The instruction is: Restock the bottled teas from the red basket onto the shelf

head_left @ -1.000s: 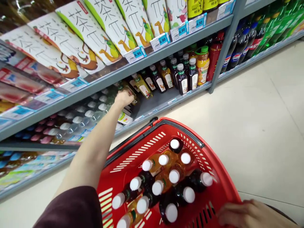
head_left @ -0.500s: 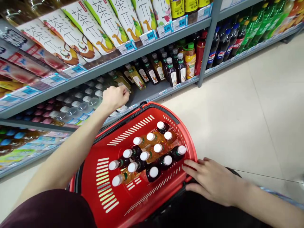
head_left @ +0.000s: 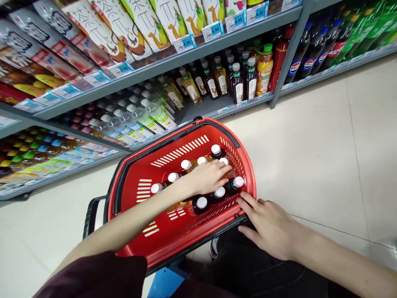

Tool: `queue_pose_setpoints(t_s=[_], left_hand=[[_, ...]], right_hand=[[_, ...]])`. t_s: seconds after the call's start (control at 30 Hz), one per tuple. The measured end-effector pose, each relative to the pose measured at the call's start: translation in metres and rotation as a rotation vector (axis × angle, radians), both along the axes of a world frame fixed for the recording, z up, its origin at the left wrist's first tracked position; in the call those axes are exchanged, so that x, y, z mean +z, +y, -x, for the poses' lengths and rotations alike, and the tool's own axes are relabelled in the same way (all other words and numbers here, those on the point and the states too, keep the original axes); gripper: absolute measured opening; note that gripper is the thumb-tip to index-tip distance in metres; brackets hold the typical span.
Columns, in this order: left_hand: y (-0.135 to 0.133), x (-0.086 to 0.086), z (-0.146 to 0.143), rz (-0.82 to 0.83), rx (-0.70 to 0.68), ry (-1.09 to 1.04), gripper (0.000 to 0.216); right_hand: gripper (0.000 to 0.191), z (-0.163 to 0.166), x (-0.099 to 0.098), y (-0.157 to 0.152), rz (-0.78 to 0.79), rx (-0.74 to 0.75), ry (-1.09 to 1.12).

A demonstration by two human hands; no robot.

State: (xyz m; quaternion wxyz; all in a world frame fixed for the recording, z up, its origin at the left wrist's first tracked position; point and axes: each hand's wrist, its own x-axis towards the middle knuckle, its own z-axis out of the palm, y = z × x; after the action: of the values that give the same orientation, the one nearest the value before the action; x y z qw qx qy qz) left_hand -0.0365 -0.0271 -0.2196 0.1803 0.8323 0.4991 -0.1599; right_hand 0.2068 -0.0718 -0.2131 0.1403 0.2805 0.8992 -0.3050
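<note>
A red shopping basket [head_left: 182, 244] holds several white-capped bottles of dark and amber drink. My left hand [head_left: 207, 177] reaches in over the bottles at the right end, its fingers and thumb apart around the bottle tops. It partly hides an amber bottle with a white cap [head_left: 223, 162] at its fingertips; a firm hold does not show. A dark bottle [head_left: 201, 205] stands nearer me, below my wrist. At the basket's right corner, my right hand [head_left: 268, 225] straddles the rim, fingertips on the inner side and thumb outside.
A grey shelf [head_left: 211, 105] runs along the basket's far side with dark and yellow drink bottles [head_left: 238, 85]. Clear bottles [head_left: 145, 118] stand to their left. Drink cartons [head_left: 149, 25] fill the shelf above. Pale floor tiles [head_left: 313, 149] lie to the right.
My left hand has come back from the shelf bottles into the basket, and its closed fingers have spread. My right hand stays at the rim. The view has shifted left.
</note>
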Motion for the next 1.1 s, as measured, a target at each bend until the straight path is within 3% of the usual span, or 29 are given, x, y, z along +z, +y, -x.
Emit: queue_pose_setpoints(t_s=[0.17,0.33,0.63,0.73,0.9,1.1], left_hand=[[-0.011,-0.046,-0.04,-0.04,-0.084,-0.003,0.036],[-0.013,-0.07,-0.068,-0.023,-0.02,0.063,0.027],[-0.016,-0.081,-0.066,-0.031,0.115,0.057,0.031],[-0.013,-0.085,-0.067,-0.017,0.176,0.028,0.045],[-0.01,-0.1,-0.074,-0.008,0.313,0.04,0.044],[-0.018,-0.097,-0.056,-0.053,0.259,0.012,0.055]], right_hand=[[0.066,0.006,0.007,-0.004,0.006,-0.03,-0.045],[0.063,0.013,0.013,-0.008,-0.04,-0.087,0.016],[0.048,0.033,0.038,-0.021,-0.239,-0.106,-0.002],[0.046,0.031,0.045,-0.023,-0.251,-0.122,0.023],[0.042,0.029,0.06,-0.028,-0.279,-0.166,-0.003],[0.049,0.019,0.058,-0.03,-0.275,-0.275,0.076]])
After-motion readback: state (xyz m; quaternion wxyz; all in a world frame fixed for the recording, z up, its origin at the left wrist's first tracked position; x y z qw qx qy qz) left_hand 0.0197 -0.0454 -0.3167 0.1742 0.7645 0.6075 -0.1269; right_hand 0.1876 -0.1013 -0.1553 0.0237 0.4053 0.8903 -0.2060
